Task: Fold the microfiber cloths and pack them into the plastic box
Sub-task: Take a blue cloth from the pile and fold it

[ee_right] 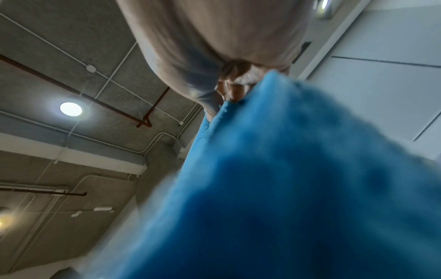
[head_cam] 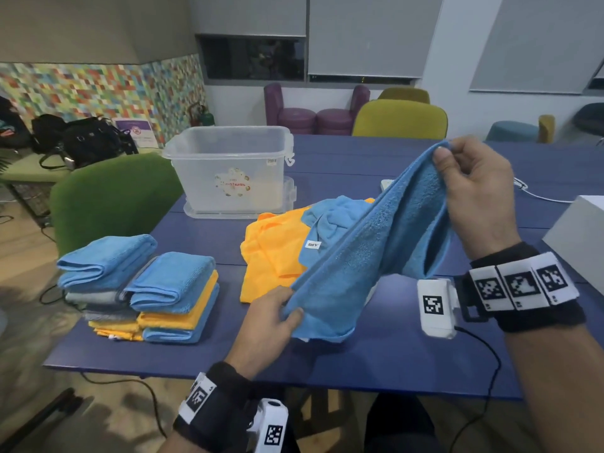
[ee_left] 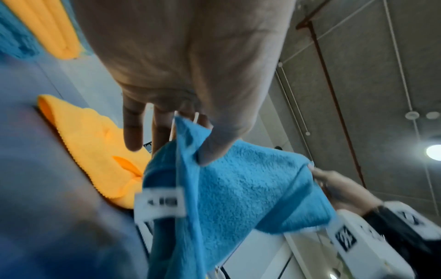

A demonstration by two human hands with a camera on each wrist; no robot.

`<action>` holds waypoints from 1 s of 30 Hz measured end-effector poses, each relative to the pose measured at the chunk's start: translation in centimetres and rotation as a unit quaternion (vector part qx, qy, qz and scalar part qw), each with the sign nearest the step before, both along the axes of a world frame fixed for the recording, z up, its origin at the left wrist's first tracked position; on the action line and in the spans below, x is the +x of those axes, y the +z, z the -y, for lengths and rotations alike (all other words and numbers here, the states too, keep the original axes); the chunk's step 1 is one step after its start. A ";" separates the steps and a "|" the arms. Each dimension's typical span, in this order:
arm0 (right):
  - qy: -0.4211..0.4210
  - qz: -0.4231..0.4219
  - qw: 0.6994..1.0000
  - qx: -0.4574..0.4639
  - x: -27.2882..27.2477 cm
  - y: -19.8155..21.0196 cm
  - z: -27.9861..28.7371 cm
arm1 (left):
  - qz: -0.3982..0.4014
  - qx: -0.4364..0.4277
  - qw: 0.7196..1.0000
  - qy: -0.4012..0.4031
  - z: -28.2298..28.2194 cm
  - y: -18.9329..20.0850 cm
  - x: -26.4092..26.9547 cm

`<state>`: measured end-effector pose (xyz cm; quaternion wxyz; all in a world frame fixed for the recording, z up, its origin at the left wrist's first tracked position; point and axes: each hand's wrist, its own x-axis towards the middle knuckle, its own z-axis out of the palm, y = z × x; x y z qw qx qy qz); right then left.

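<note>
spanning most of the head view, the blue table (head_cam: pixel 359 361) carries everything. at 11 o'clock sits the clear plastic box (head_cam: pixel 228 168), with no cloth visible inside. at 9 o'clock stand two stacks of folded cloths (head_cam: pixel 137 289), blue, grey and orange. at centre lies a loose heap of orange cloths (head_cam: pixel 271 256). above it hangs the blue cloth (head_cam: pixel 369 256), stretched slantwise: the right hand (head_cam: pixel 474 191) pinches its upper corner at 2 o'clock, the left hand (head_cam: pixel 264 325) pinches its lower corner at 6 o'clock.

Held blue cloth (ee_right: pixel 298 188) blurs across the right wrist view, hiding the table
</note>
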<state>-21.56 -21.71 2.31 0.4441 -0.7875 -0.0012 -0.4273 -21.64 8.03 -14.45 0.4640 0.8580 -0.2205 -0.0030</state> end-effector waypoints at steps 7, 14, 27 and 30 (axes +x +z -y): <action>-0.111 -0.140 0.984 0.002 -0.9 -5.2 4.5 | -0.032 -0.113 0.993 0.034 -3.7 3.2 2.5; -0.129 -0.413 0.902 -0.017 0.3 -14.0 5.5 | -0.089 0.174 0.978 0.077 -3.0 1.3 7.1; -0.115 -0.476 0.869 0.066 -6.4 -19.6 2.6 | 0.152 0.182 0.944 0.229 1.1 -2.4 -5.3; -0.117 -0.474 0.871 0.053 -8.8 -20.6 1.7 | 0.086 0.226 0.943 0.227 1.7 -3.7 -7.5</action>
